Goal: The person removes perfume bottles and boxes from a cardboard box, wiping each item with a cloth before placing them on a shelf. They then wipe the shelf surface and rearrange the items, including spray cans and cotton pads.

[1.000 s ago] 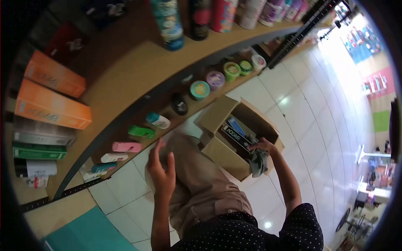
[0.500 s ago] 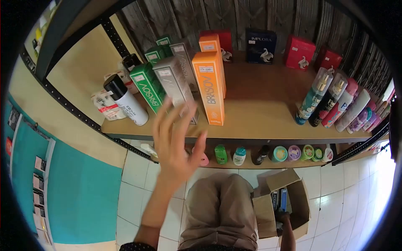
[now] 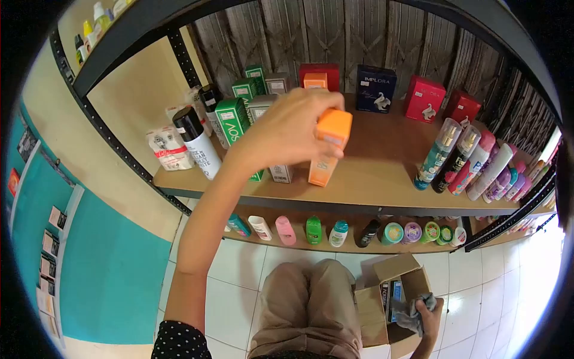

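Orange box (image 3: 335,124) sits at the fingertips of the left hand (image 3: 293,127), above the front part of the upper shelf (image 3: 373,175). I read its long axis as near vertical, top end skewed to the right of the base in my view, against the lean of its neighbours; slight tilt, I judge. Cannot tell whether the base bears on the board or hangs just over it. Left hand pinches the upper half, thumb across the near face, fingers bent round behind; forearm comes in from the lower left, so the box lies ahead and to the right of the palm. Key relation for me: just left of it, partly under the hand, stands a silver box (image 3: 280,173), bases apart; any sideways shift on that side runs close. Beyond that, left again, a green box (image 3: 232,119). Farther back, a rear orange carton (image 3: 315,79) shows over the knuckles. Off to the right, well apart, I note a teal spray bottle (image 3: 439,155) leading a row. Farthest from the work, low on the floor side: right hand (image 3: 429,312), bunched round a grey cloth (image 3: 409,317) at the open cardboard box (image 3: 372,308). Left is plainly the nearer hand.
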Demonstrator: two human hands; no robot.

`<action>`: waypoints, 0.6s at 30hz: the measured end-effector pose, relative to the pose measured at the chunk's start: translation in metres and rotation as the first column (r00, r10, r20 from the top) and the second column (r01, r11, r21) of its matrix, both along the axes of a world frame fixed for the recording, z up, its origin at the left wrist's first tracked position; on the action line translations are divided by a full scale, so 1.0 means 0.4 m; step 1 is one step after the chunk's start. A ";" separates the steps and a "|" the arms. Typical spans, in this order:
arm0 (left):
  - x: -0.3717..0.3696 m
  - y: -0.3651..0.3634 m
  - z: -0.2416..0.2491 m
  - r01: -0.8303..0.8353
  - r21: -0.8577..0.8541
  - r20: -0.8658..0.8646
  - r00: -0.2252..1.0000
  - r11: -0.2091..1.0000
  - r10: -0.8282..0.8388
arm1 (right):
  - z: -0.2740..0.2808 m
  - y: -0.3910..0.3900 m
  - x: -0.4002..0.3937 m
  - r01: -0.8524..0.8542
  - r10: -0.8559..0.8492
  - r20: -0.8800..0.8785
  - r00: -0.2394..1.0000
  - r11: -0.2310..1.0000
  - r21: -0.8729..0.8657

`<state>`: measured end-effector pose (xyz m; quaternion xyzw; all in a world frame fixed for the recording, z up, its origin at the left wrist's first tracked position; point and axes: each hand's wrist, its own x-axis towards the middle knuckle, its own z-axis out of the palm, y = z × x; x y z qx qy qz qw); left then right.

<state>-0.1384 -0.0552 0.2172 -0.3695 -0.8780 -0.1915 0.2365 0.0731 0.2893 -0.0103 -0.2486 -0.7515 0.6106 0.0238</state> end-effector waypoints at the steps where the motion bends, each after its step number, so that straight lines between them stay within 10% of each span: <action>1: 0.018 0.008 -0.002 -0.005 0.001 -0.001 1.000 1.000 0.005 | 0.016 -0.037 -0.010 -0.055 0.049 -0.087 0.995 0.997 -0.062; 9: 0.200 0.149 -0.107 0.206 0.383 0.376 0.856 0.900 -0.356 | 0.070 -0.235 -0.063 -0.241 0.161 -0.521 0.838 0.966 -0.090; 13: 0.204 0.239 -0.242 0.098 0.517 0.569 0.704 0.851 -0.426 | 0.031 -0.184 -0.012 -0.282 0.270 -0.311 0.911 0.959 0.009; 18: 0.179 0.293 -0.415 0.061 0.539 0.743 0.436 0.840 -0.509 | -0.072 -0.065 0.052 -0.089 0.087 -0.017 0.996 0.958 -0.272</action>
